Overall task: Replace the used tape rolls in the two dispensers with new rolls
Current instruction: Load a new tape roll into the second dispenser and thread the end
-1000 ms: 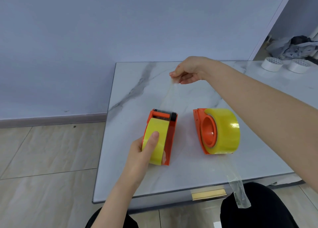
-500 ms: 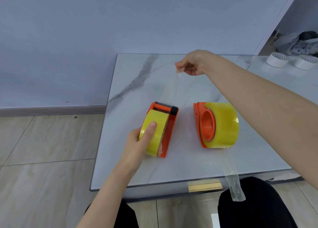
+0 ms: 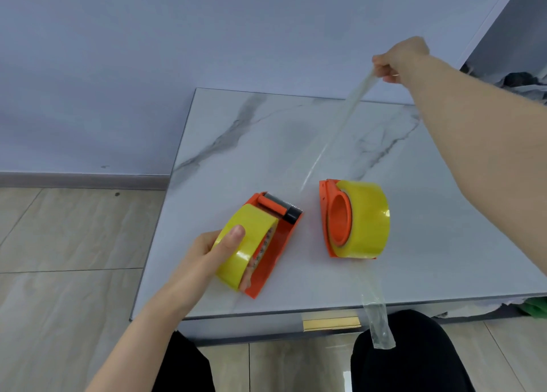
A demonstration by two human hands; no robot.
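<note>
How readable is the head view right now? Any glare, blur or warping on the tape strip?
Head view: soft, even light with faint shadows; small glare spots on the right roll and the left roll; the clear strip pulled by the right hand is nearly invisible against the marble table; the hand is slightly blurred; wide-angle bending tilts the table edges.

Both dispensers, the left one (image 3: pixel 268 261) and the right one (image 3: pixel 327 214), are orange. Their tape rolls (image 3: pixel 247 246) (image 3: pixel 368 218) are yellow. The table (image 3: pixel 266 143) is white marble with grey veins. The wall (image 3: pixel 177 51) is pale blue, and the floor (image 3: pixel 68 243) has beige tiles.
</note>
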